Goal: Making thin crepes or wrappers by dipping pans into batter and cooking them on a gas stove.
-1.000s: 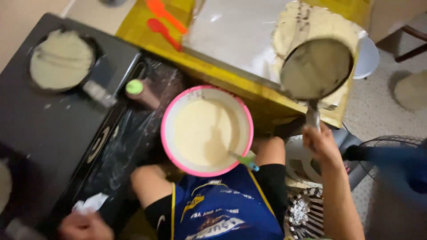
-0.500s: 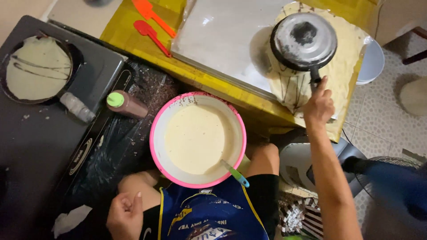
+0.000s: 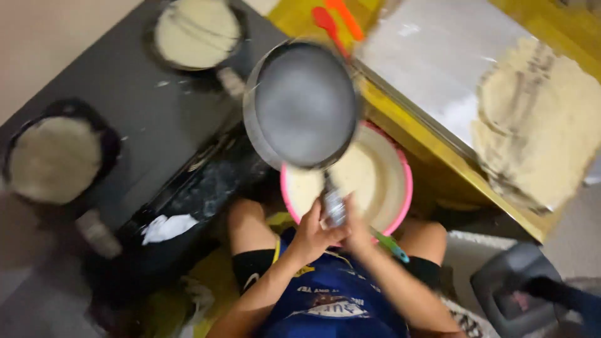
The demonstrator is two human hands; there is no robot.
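Both my hands grip the handle of a dark round frying pan (image 3: 303, 106). My left hand (image 3: 311, 235) and my right hand (image 3: 357, 230) meet on the handle just above my lap. The empty pan hovers, blurred by motion, over the left part of a pink bowl (image 3: 400, 188) of pale batter. A green-handled utensil (image 3: 389, 244) pokes out of the bowl by my right hand. A stack of thin pale crepes (image 3: 538, 125) lies on a white sheet (image 3: 432, 56) on the yellow table.
A black cooktop (image 3: 144, 125) on the left carries two pans with pale batter, one at the far end (image 3: 195, 31) and one nearer (image 3: 56, 156). Red and orange spatulas (image 3: 335, 19) lie on the yellow table (image 3: 451, 181). A white rag (image 3: 166, 226) sits on the cooktop's edge.
The pan left the crepe stack on the right and swung left over the pink bowl. My left hand rose from my lap and joined my right hand on the handle.
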